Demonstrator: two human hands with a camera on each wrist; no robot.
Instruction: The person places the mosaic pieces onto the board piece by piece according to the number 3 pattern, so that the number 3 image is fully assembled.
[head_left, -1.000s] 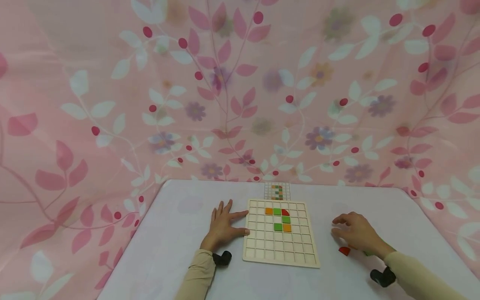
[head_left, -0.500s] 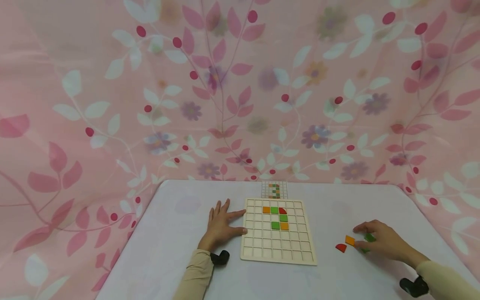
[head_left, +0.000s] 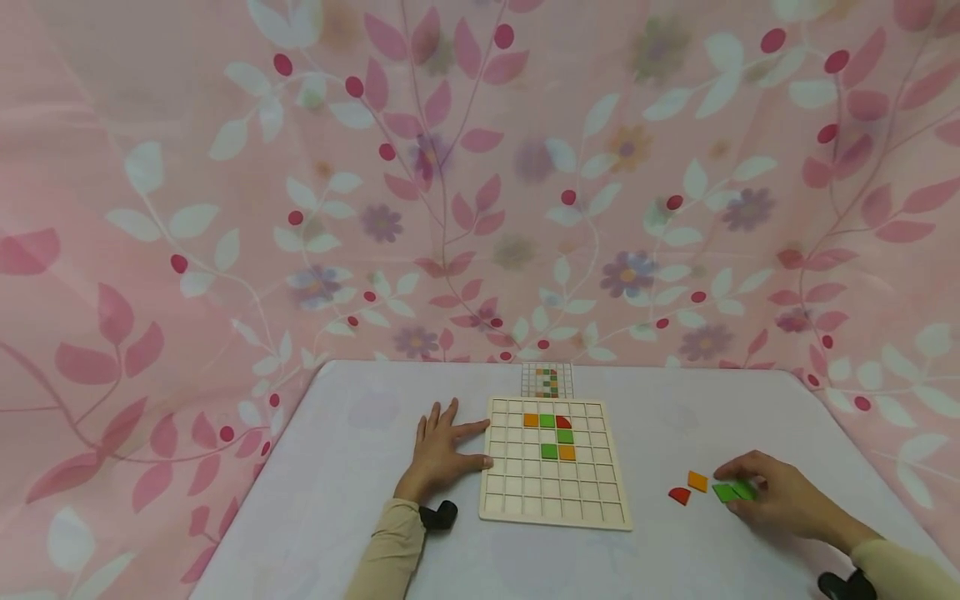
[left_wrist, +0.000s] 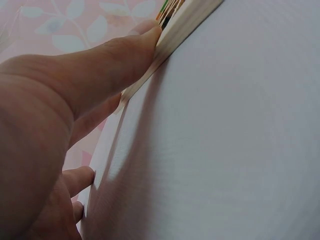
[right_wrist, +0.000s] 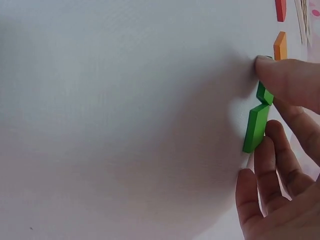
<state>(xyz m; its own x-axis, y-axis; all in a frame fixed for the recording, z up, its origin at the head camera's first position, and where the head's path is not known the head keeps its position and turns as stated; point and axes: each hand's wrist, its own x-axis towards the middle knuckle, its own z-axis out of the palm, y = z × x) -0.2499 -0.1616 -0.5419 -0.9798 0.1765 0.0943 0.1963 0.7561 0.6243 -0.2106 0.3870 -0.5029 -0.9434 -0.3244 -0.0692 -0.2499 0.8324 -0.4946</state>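
My left hand (head_left: 442, 450) lies with spread, straight fingers at the left edge of a wooden grid board (head_left: 525, 500), its thumb and index fingertips touching that edge. Orange, green and red tiles sit in several of the board's squares, among them an orange tile (head_left: 567, 452) and a quarter-round red tile (head_left: 563, 422). To the right of the board, my right hand (head_left: 780, 496) has its thumb and index finger curled round two green tiles (head_left: 726, 492) lying side by side on the table. In the right wrist view the thumb partly covers one green tile (right_wrist: 265, 94).
Left of the right hand lie a loose orange tile (head_left: 697, 481) and a loose red quarter-round tile (head_left: 679, 496). Behind the board is a pattern card (head_left: 530, 379) with a printed coloured grid. The white table (head_left: 360, 433) ends at a floral pink curtain (head_left: 450, 208).
My right hand has moved right, away from the board, to the green tiles, uncovering the orange tile. The two green tiles now lie together. The left hand stays at the board.
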